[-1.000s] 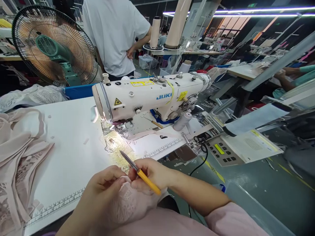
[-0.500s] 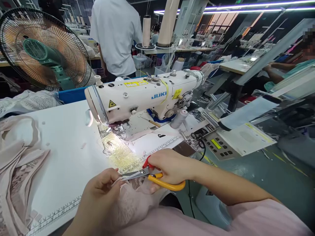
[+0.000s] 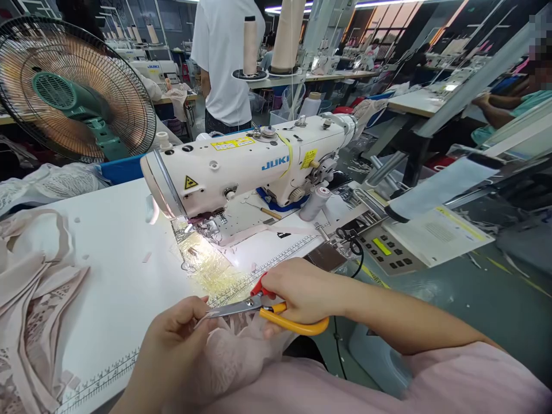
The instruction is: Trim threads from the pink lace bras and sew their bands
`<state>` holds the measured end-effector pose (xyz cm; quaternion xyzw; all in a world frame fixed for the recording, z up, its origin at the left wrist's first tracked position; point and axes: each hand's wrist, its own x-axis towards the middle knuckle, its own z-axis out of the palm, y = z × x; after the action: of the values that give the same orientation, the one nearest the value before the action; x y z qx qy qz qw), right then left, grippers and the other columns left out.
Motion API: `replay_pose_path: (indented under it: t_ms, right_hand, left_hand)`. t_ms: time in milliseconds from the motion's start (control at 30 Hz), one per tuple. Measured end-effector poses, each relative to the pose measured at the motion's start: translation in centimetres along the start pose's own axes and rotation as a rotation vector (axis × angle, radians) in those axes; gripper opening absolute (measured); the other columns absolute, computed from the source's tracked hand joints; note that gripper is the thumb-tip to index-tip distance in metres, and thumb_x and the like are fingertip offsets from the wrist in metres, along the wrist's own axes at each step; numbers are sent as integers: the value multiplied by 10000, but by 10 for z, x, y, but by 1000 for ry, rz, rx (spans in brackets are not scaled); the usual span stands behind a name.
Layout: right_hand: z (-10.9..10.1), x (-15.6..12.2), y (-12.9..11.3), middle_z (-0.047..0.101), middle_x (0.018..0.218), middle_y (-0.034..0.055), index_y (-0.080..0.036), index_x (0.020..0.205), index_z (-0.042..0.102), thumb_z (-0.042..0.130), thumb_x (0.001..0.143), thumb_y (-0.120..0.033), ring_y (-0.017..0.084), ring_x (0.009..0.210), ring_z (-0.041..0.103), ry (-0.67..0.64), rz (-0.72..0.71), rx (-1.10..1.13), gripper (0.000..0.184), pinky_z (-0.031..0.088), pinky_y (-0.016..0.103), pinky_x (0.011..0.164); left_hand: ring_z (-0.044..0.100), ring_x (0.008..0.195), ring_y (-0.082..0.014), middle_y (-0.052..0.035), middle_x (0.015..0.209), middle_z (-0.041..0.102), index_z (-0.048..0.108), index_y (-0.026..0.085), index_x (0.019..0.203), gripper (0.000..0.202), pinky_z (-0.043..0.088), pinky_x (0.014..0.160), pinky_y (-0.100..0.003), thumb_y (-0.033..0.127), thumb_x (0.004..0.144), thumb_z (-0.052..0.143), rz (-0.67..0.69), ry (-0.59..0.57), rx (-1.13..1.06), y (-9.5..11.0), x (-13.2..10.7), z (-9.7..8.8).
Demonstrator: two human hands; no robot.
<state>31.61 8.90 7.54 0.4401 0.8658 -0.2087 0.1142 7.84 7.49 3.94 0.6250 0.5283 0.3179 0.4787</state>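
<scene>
Lace point(image 3: 230, 352) bunches at the near edge of the worktop point(image 3: 112, 253), left hand point(image 3: 179, 330) pinching it, right hand point(image 3: 297, 292) gripping scissors point(image 3: 250, 303); clean snipping likely calls for slow, small bites

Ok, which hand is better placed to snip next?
Probably the right hand: it holds the scissors by the handles, blades pointing toward the left hand, which pinches the pale pink lace garment near the blade tips.
</scene>
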Motion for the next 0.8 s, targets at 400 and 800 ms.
replay_pose_path:
  t_ms: [400, 800]
  right_hand:
    - [1, -3, 0, 660, 741, 73, -160, 755, 610, 533, 782, -434, 185, 630, 582, -20, 18, -11, 286, 272, 253, 492]
    - [4, 0, 0, 666, 749, 80, -153, 741, 616, 549, 791, -497, 175, 633, 567, -31, 26, 5, 354, 253, 248, 499]
  left_hand:
    - [487, 530, -143, 18, 531, 496, 572, 207, 536, 237, 506, 638, -283, 380, 673, 658, -32, -70, -54, 6, -1, -1]
    - [592, 707, -196, 18, 555, 490, 538, 219, 527, 244, 455, 872, -339, 358, 702, 637, -45, -116, -93, -1, 1, -2]
